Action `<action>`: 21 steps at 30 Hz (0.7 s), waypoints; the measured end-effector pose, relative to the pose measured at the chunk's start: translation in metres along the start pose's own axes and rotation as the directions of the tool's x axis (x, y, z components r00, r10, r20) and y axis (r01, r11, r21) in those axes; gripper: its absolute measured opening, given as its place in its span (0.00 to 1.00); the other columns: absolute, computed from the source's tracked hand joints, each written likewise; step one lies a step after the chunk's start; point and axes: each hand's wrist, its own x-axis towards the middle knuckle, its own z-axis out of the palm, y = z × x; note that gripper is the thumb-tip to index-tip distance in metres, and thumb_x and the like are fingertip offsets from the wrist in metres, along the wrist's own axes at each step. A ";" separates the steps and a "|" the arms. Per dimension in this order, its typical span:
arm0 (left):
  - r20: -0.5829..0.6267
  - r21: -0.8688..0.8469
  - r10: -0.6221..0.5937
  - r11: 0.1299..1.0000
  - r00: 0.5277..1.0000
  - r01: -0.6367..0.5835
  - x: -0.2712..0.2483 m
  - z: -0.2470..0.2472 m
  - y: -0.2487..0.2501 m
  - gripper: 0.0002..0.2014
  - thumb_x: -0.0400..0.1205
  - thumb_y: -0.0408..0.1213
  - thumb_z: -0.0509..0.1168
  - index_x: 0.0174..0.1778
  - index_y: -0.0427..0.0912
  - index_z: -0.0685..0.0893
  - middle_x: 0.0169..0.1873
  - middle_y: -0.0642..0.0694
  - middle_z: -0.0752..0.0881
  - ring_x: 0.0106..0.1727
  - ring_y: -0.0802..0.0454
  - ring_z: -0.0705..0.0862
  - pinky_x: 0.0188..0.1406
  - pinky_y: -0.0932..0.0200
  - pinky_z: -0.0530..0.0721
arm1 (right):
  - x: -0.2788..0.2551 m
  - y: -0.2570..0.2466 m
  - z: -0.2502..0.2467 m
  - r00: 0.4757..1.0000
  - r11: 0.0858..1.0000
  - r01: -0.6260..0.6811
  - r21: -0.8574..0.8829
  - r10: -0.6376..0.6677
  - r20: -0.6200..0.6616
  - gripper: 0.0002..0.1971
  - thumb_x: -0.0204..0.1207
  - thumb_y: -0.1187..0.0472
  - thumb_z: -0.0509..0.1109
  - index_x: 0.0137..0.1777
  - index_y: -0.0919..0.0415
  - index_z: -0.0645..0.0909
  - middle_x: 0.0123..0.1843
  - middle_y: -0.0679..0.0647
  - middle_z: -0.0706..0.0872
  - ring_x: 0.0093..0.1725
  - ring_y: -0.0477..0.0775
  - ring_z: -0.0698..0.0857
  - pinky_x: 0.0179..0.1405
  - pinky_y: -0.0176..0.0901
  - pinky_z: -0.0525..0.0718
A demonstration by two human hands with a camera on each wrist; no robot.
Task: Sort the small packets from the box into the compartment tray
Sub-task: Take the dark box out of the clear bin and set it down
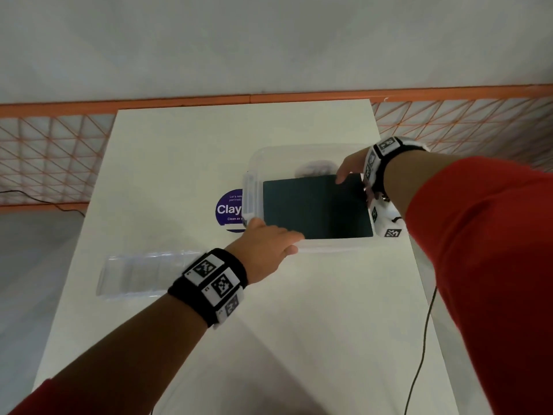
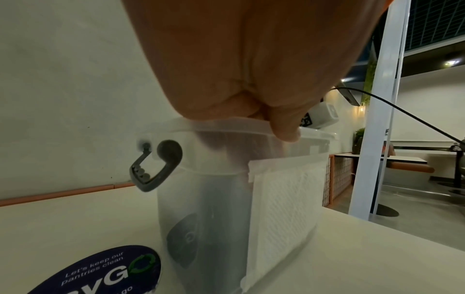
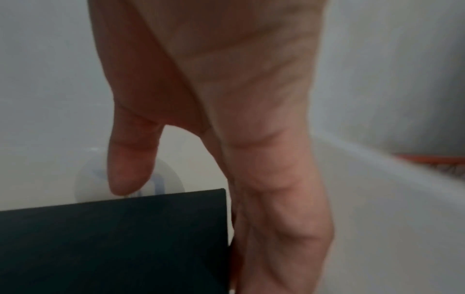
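Clear box (image 1: 329, 245) at table (image 1: 179, 163) centre; tray (image 1: 140, 274) at 8 o'clock of it. Left hand (image 1: 270, 238) grips the near rim. Right hand (image 1: 348, 172) pinches dark flat card (image 1: 317, 209) at its 1 o'clock corner. Card looks stiff and light; hold by edges. Packets not discernible.
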 end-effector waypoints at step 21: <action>-0.168 0.013 0.027 1.000 0.985 -0.025 -0.004 0.002 0.003 0.15 0.90 0.43 0.50 0.67 0.46 0.77 0.48 0.46 0.86 0.47 0.46 0.77 0.49 0.57 0.61 | -0.056 -0.019 -0.008 0.999 0.985 0.045 0.165 -0.044 -0.007 0.18 0.76 0.52 0.77 0.43 0.64 0.73 0.44 0.62 0.79 0.40 0.64 0.79 0.51 0.61 0.82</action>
